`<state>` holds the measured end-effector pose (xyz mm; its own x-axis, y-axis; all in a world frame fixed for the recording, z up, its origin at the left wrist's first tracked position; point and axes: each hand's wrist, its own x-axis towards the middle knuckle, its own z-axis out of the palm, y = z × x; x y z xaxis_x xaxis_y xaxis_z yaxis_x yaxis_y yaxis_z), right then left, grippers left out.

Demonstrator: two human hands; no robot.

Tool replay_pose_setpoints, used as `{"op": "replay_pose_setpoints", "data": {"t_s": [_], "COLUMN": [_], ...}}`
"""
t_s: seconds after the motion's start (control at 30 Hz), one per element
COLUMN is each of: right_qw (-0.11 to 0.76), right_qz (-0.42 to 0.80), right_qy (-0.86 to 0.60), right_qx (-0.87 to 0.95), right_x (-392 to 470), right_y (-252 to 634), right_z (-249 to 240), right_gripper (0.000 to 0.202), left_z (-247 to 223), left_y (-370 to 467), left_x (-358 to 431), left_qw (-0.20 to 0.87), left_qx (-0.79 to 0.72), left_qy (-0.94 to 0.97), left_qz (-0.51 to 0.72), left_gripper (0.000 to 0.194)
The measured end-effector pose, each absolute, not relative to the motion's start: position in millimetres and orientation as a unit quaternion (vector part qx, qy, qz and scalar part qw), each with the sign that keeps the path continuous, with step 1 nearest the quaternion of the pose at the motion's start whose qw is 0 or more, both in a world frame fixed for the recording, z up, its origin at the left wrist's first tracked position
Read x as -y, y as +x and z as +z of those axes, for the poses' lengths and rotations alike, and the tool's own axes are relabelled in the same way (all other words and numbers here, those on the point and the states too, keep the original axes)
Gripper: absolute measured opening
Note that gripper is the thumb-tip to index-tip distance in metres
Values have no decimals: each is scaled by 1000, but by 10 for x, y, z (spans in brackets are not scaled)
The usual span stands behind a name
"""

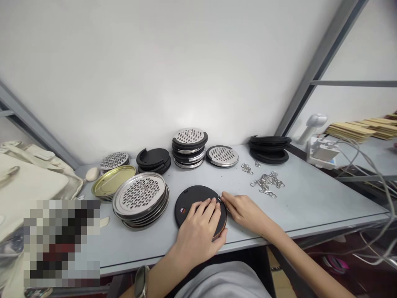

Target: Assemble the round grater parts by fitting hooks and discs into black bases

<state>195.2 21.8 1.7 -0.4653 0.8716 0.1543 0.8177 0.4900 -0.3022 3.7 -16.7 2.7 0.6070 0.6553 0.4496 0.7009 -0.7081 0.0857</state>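
Observation:
A round black disc lies near the table's front edge, with a small coloured mark on its left part. My left hand rests over it, fingers on its top and thumb at its lower right rim. At the disc's right edge, my right hand pinches a small metal clip. More metal clips lie in a loose pile to the right. Left of the disc stands a stack of metal grater plates, beside gold-coloured lids.
Along the wall are black holders, a stack of assembled graters, a single grater and more black rings. A power strip with cables is at right, a cream bag at left.

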Motion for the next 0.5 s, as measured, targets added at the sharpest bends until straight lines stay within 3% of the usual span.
{"op": "replay_pose_setpoints", "data": {"t_s": [0.5], "right_qw": [135], "right_qz": [122], "right_qy": [-496], "right_qx": [849], "right_x": [-213], "right_y": [1961], "right_z": [88], "right_gripper": [21], "left_z": [39], "left_y": [39], "left_x": [175], "left_qw": [46], "left_qx": [380], "left_qy": [-894], "left_qz": [-233], "left_gripper": [49]}}
